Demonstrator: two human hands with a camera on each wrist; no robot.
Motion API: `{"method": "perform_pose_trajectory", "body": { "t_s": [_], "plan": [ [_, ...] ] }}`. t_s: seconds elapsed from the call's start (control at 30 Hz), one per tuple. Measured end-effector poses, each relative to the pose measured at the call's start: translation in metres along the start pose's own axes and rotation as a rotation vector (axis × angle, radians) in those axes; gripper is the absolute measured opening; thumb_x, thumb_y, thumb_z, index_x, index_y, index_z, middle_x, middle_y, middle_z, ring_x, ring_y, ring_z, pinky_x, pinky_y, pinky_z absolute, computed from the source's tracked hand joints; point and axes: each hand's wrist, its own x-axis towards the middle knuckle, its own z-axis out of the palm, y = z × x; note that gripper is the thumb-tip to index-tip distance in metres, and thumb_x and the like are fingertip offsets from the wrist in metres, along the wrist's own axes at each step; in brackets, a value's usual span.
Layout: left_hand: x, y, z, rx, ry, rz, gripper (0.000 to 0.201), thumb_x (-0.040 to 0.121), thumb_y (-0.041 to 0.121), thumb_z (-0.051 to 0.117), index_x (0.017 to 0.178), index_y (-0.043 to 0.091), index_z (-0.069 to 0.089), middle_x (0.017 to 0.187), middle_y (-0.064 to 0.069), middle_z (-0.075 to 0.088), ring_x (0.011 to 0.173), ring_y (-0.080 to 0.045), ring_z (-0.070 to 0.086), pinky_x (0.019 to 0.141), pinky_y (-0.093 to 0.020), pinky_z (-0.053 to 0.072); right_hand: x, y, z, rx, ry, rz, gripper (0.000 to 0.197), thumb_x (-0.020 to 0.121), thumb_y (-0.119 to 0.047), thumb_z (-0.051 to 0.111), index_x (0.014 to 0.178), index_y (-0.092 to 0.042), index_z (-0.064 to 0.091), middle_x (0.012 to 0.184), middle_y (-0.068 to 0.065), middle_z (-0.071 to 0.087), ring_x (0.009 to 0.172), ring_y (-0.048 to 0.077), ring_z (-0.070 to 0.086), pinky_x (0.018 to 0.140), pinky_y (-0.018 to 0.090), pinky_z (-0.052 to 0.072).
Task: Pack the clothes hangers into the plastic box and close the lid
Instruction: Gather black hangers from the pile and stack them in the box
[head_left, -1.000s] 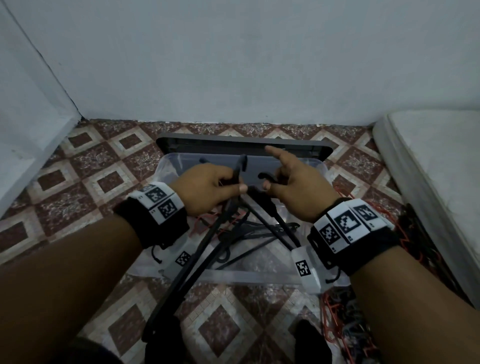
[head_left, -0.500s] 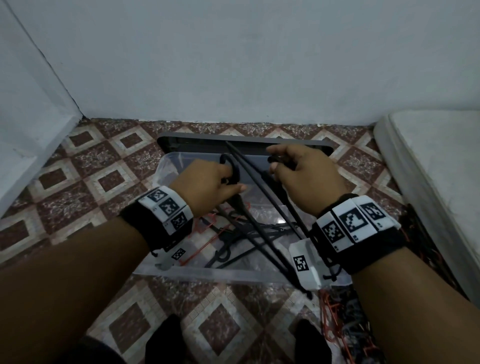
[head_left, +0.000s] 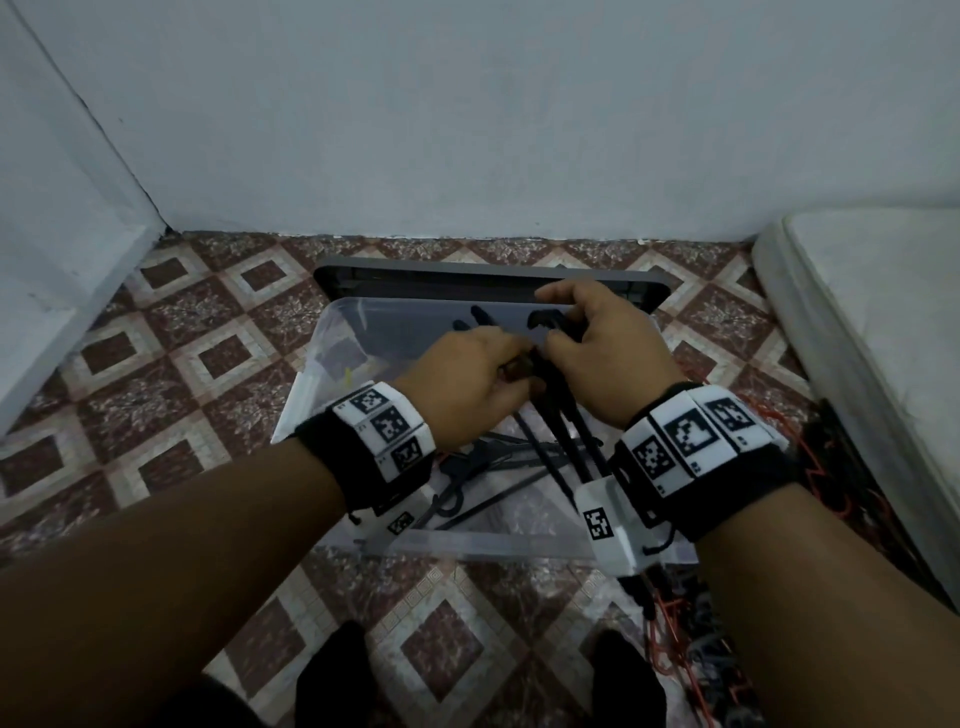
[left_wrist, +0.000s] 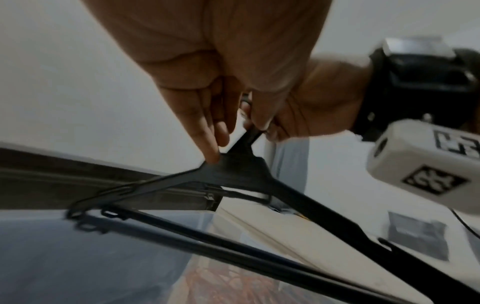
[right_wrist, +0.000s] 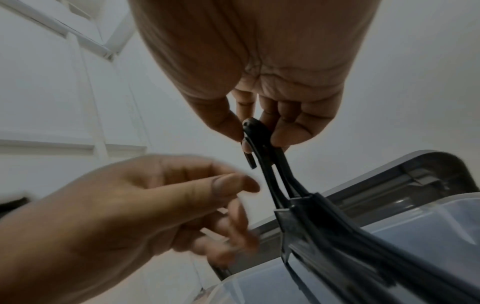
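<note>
Your right hand (head_left: 605, 353) pinches the hook of a black clothes hanger (right_wrist: 309, 218) between thumb and curled fingers, and the right wrist view shows what looks like more than one hanger bunched together in that grip. The hanger hangs tilted over the clear plastic box (head_left: 467, 543), its arms running down toward the box's near right corner. Your left hand (head_left: 467, 387) sits just beside the right one; in the left wrist view its index fingertip (left_wrist: 211, 156) touches the hanger's shoulder, with the other fingers loosely curled near the neck, and you cannot tell from these views whether they actually grip it. More black hangers (head_left: 483, 470) lie loose on the bottom of the box.

The box stands on the patterned floor tiles (head_left: 156, 374), and its grey lid (head_left: 415, 278) is off, lying behind the far rim near the white wall (head_left: 467, 130). Both your wrists carry black bands with white marker blocks (head_left: 387, 428). To the right of the box, a tangle of red and black hangers (head_left: 691, 639) lies on the floor, and a white mattress (head_left: 883, 312) runs along the right edge.
</note>
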Motion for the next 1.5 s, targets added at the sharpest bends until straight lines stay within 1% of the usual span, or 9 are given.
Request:
{"method": "perform_pose_trajectory", "body": {
  "t_s": [0.13,0.37,0.57,0.7,0.8,0.9,1.17,1.27,1.5],
  "plan": [
    [0.001,-0.043,-0.011,0.167,-0.203,-0.177,0.028,0.096,0.043,0.053,0.101,0.020,0.068,0.091,0.003,0.066,0.078,-0.015,0.058,0.067,-0.027,0.040,0.007,0.011,-0.020,-0.013,0.037,0.069,0.025,0.090,-0.022,0.059,0.108,-0.038,0.055,0.083,-0.013,0.066,0.060,0.001,0.062,0.047,0.009,0.041],
    [0.022,-0.118,0.050,0.413,-0.711,-0.364,0.036,0.093,0.039,0.057,0.115,0.012,0.065,0.118,-0.008,0.064,0.106,-0.028,0.059,0.089,-0.032,0.048,0.008,0.027,-0.033,0.010,0.039,0.080,0.021,0.089,-0.025,0.066,0.105,-0.036,0.059,0.085,-0.002,0.069,0.073,0.015,0.068,0.068,0.043,0.059],
    [0.056,-0.153,0.138,0.345,-0.917,-0.356,0.038,0.093,0.039,0.057,0.106,0.005,0.067,0.108,-0.018,0.064,0.097,-0.034,0.061,0.091,-0.038,0.051,0.006,0.042,-0.028,-0.047,0.052,0.072,0.017,0.091,-0.026,0.062,0.105,-0.036,0.058,0.078,-0.005,0.068,0.061,0.013,0.066,0.065,0.039,0.057],
    [0.065,-0.169,0.199,0.371,-1.005,-0.483,0.060,0.090,0.043,0.064,0.128,-0.003,0.055,0.129,-0.024,0.057,0.117,-0.041,0.056,0.098,-0.049,0.048,0.007,0.052,-0.025,-0.071,0.106,0.056,0.017,0.092,-0.030,0.059,0.107,-0.038,0.057,0.074,-0.005,0.067,0.060,0.010,0.065,0.061,0.033,0.053],
    [0.053,-0.173,0.240,0.520,-1.087,-0.521,0.043,0.100,0.026,0.050,0.138,0.006,0.051,0.140,-0.019,0.051,0.128,-0.038,0.049,0.102,-0.048,0.046,0.010,0.055,-0.025,-0.066,0.152,0.040,0.016,0.092,-0.029,0.059,0.107,-0.037,0.058,0.073,-0.005,0.068,0.058,0.006,0.063,0.055,0.026,0.048],
    [0.044,-0.173,0.267,0.549,-1.065,-0.517,0.047,0.102,0.020,0.043,0.148,0.020,0.039,0.149,-0.016,0.041,0.132,-0.039,0.043,0.101,-0.053,0.045,0.012,0.055,-0.027,-0.037,0.199,0.025,0.016,0.092,-0.027,0.061,0.105,-0.036,0.060,0.071,-0.006,0.066,0.059,0.005,0.063,0.055,0.022,0.047],
    [0.032,-0.189,0.236,0.278,-0.797,-0.682,0.059,0.091,0.019,0.058,0.145,0.009,0.038,0.142,-0.015,0.049,0.123,-0.034,0.053,0.096,-0.040,0.048,0.014,0.057,-0.027,-0.029,0.224,0.045,0.016,0.092,-0.028,0.061,0.106,-0.034,0.059,0.078,-0.012,0.063,0.062,0.002,0.062,0.056,0.016,0.047],
    [0.035,-0.187,0.205,0.141,-0.657,-0.642,0.051,0.089,0.029,0.061,0.134,0.015,0.041,0.124,-0.016,0.058,0.103,-0.035,0.059,0.085,-0.040,0.051,0.013,0.055,-0.030,-0.023,0.238,0.043,0.017,0.092,-0.027,0.060,0.108,-0.033,0.060,0.080,-0.012,0.064,0.064,0.004,0.063,0.058,0.023,0.051],
    [0.034,-0.154,0.115,0.085,-0.458,-0.434,0.032,0.098,0.034,0.053,0.128,0.025,0.057,0.109,-0.005,0.065,0.103,-0.025,0.062,0.076,-0.019,0.037,0.015,0.055,-0.044,0.016,0.339,0.049,0.017,0.091,-0.027,0.060,0.107,-0.032,0.061,0.081,-0.016,0.064,0.068,0.001,0.060,0.056,0.012,0.042]
  ]
}}
